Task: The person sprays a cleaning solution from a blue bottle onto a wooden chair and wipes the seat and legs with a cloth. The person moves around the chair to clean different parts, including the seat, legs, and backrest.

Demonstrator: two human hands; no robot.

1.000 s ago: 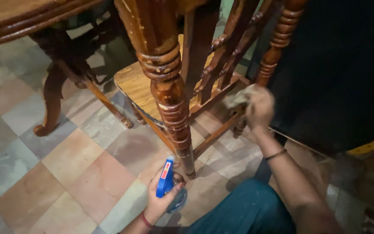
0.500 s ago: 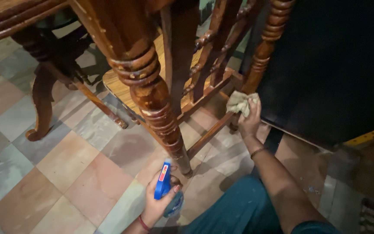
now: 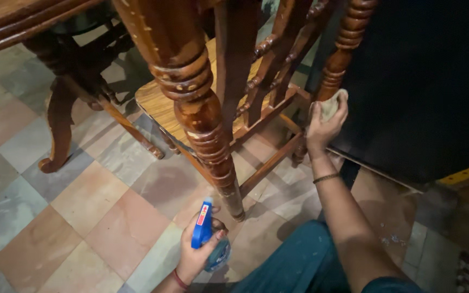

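Your right hand (image 3: 324,127) is closed around a pale cloth (image 3: 332,104), pressing it against the turned rear chair leg (image 3: 336,65) just above the point where the lower rungs meet it. That leg stands tight beside a dark panel (image 3: 430,87), so you have almost no room on its right side; the free space lies to the left, between the leg and the slanted back spindles (image 3: 270,70).

Your left hand (image 3: 199,249) is clamped on a blue spray bottle (image 3: 202,225), held upright low over the tiled floor (image 3: 82,211). It sits just beside the foot of the thick front leg (image 3: 204,119), which rises between your two hands and blocks a straight path across.

The wooden seat edge (image 3: 156,106) juts out behind that leg. A curved table leg (image 3: 58,122) stands well apart to the left, with a broad stretch of tiles between it and the bottle. Your knee in teal cloth (image 3: 305,260) fills the lower edge.
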